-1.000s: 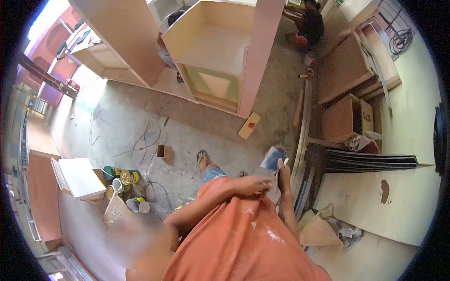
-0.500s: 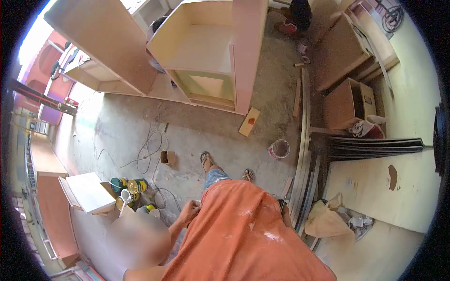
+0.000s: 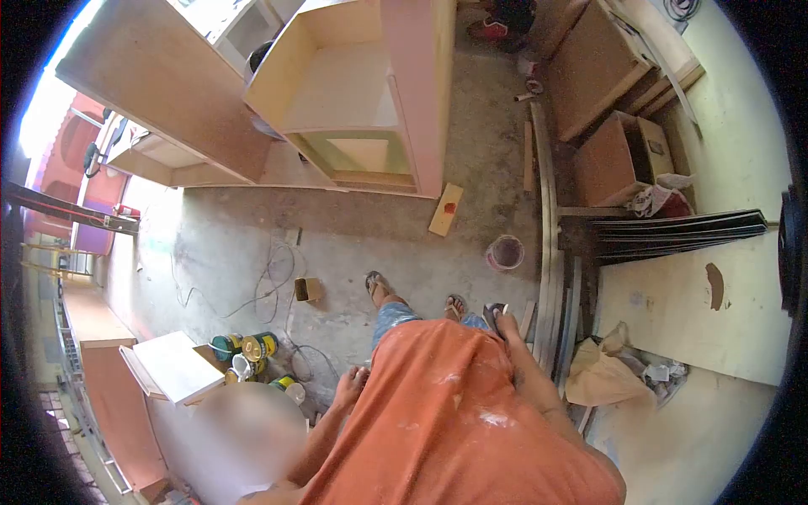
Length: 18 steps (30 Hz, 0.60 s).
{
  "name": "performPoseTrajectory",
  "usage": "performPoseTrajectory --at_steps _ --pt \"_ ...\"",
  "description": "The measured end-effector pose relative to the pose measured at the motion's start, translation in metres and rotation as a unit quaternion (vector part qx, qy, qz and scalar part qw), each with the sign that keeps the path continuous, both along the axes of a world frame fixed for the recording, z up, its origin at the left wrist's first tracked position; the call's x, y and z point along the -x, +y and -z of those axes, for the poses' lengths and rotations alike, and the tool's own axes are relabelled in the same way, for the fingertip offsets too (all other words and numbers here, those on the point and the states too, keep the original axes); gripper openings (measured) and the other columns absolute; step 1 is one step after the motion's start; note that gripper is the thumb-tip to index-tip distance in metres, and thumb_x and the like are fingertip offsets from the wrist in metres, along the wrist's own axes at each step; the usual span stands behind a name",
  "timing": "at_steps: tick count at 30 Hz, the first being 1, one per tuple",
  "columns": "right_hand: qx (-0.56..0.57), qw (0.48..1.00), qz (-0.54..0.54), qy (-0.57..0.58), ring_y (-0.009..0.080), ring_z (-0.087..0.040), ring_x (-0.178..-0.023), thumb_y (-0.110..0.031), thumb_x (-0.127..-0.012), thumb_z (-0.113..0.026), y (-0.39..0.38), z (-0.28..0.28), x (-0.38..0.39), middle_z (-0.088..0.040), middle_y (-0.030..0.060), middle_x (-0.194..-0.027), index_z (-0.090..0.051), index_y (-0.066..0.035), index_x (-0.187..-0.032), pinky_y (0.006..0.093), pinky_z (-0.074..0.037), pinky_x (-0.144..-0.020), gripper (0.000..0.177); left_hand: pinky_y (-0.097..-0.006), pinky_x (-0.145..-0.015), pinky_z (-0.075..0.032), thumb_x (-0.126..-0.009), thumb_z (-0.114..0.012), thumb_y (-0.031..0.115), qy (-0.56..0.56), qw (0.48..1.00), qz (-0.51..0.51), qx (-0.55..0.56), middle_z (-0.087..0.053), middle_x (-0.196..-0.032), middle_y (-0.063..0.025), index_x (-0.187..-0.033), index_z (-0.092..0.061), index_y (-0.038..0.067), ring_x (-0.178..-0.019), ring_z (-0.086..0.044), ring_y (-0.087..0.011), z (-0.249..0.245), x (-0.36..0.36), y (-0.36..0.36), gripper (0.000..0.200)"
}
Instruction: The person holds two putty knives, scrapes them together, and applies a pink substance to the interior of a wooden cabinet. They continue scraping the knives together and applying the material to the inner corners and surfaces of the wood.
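Observation:
My right hand [image 3: 507,324] is out in front of the shirt's right side, closed on a small dark object [image 3: 492,315] with a pale tip beside it. Its kind is too small to tell. Hanging by the left edge of the orange shirt [image 3: 438,396] is my left hand [image 3: 349,389], its fingers curled in; whether anything is inside them is hidden. White smears mark the shirt. Below, my sandalled feet [image 3: 376,284] stand on the concrete floor. The nearest things to my left hand are the paint cans [image 3: 261,345] and a loose cable [image 3: 313,358].
A wooden cabinet [image 3: 341,93] stands ahead, with a person partly hidden behind it. On the floor lie a board with a red patch [image 3: 444,210], a bucket [image 3: 505,252] and a small box [image 3: 308,289]. Long metal bars [image 3: 551,295] and dark panels [image 3: 682,236] line the right.
My right hand has come out from beside the shirt, bringing the dark object into fuller view. My left hand has shifted slightly and stays by the shirt. The view has tilted a little.

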State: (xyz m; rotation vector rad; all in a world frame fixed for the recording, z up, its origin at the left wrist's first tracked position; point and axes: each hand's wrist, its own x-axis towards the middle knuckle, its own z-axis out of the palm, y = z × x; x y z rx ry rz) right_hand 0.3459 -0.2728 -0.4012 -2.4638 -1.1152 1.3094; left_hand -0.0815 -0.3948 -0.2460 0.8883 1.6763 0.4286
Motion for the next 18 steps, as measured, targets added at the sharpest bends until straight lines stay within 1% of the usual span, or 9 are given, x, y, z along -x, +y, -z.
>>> performPoseTrajectory --at_steps 2,4,7,8,10,14,16,17,18 --pt "0.01 1.0 0.012 -0.001 0.0436 -0.055 -0.096 -0.044 -0.085 -0.048 0.001 0.002 -0.003 -0.057 0.033 -0.094 -0.062 0.009 -0.091 0.0448 -0.043 -0.08 0.055 -0.0304 -0.072 -0.043 -0.09 -0.047 0.028 -0.051 0.994 -0.091 -0.017 -0.064 -0.084 -0.0115 -0.09 -0.062 -0.005 -0.079 -0.055 -0.0131 0.021 0.009 -0.009 0.036" --pt "0.029 0.999 0.015 -0.006 0.0429 -0.055 -0.099 -0.045 -0.084 -0.048 -0.001 -0.007 -0.003 -0.056 0.0338 -0.098 -0.06 0.01 -0.096 0.044 -0.043 -0.082 0.057 -0.0314 -0.072 -0.042 -0.092 -0.044 0.029 -0.085 0.982 -0.127 0.107 -0.062 -0.087 -0.0123 -0.097 -0.058 -0.004 -0.079 -0.054 -0.0152 0.011 0.008 -0.006 0.037" --pt "0.058 0.995 0.06 0.049 0.0418 -0.056 -0.098 -0.044 -0.085 -0.048 -0.01 -0.021 -0.008 -0.058 0.0307 -0.1 -0.059 0.01 -0.098 0.0428 -0.043 -0.083 0.057 -0.0318 -0.07 -0.043 -0.091 -0.045 0.025 0.016 0.993 -0.081 0.082 -0.062 -0.089 -0.0109 -0.1 -0.059 -0.002 -0.08 -0.055 -0.0169 0.008 0.009 -0.007 0.031" --pt "0.051 0.996 0.066 0.016 0.0389 -0.058 -0.099 -0.043 -0.085 -0.047 -0.017 0.008 -0.011 -0.06 0.0259 -0.103 -0.06 0.004 -0.105 0.0427 -0.043 -0.084 0.053 -0.0318 -0.07 -0.043 -0.091 -0.045 0.025 0.016 0.993 -0.082 0.082 -0.062 -0.089 -0.0109 -0.1 -0.059 -0.002 -0.08 -0.055 -0.0169 0.005 0.004 -0.008 0.031" --pt "0.06 0.995 0.079 0.027 0.0384 -0.058 -0.098 -0.043 -0.085 -0.047 -0.025 0.008 -0.014 -0.06 0.0253 -0.102 -0.06 0.004 -0.104 0.0424 -0.043 -0.084 0.052 -0.0336 -0.064 -0.045 -0.088 -0.051 0.019 -0.122 0.945 -0.303 0.012 -0.062 -0.087 -0.0123 -0.103 -0.058 -0.001 -0.08 -0.058 -0.0197 -0.015 -0.017 -0.003 0.026" --pt "0.071 0.992 0.097 0.045 0.0373 -0.058 -0.097 -0.043 -0.085 -0.047 -0.036 0.007 -0.017 -0.06 0.0243 -0.101 -0.06 0.003 -0.104 0.0419 -0.043 -0.083 0.051 -0.0318 -0.058 -0.047 -0.082 -0.058 0.014 -0.187 0.941 -0.273 0.073 -0.063 -0.079 -0.012 -0.104 -0.057 -0.002 -0.076 -0.061 -0.0202 -0.003 0.0 -0.004 0.027" --pt "0.074 0.991 0.102 0.049 0.0368 -0.057 -0.096 -0.043 -0.085 -0.047 -0.038 0.004 -0.017 -0.06 0.0238 -0.1 -0.059 0.003 -0.103 0.0416 -0.043 -0.082 0.05 -0.0292 -0.056 -0.048 -0.079 -0.062 0.014 0.089 0.976 -0.057 0.188 -0.063 -0.077 -0.0111 -0.108 -0.056 -0.004 -0.069 -0.062 -0.0196 -0.036 -0.012 0.02 0.034" --pt "0.074 0.991 0.103 0.049 0.0365 -0.057 -0.096 -0.043 -0.085 -0.047 -0.038 0.003 -0.018 -0.06 0.0235 -0.1 -0.059 0.003 -0.103 0.0415 -0.043 -0.082 0.05 -0.0292 -0.056 -0.048 -0.079 -0.062 0.014 0.089 0.977 -0.056 0.185 -0.063 -0.077 -0.0111 -0.108 -0.056 -0.004 -0.069 -0.062 -0.0196 -0.024 -0.009 0.017 0.034" --pt "0.073 0.99 0.106 0.049 0.0363 -0.057 -0.096 -0.043 -0.085 -0.047 -0.037 0.0 -0.017 -0.06 0.0232 -0.099 -0.059 0.002 -0.103 0.0414 -0.043 -0.082 0.05 -0.0276 -0.056 -0.047 -0.078 -0.063 0.015 0.025 0.974 -0.165 0.152 -0.063 -0.077 -0.0103 -0.105 -0.058 -0.005 -0.066 -0.061 -0.0179 -0.004 -0.005 0.011 0.033"
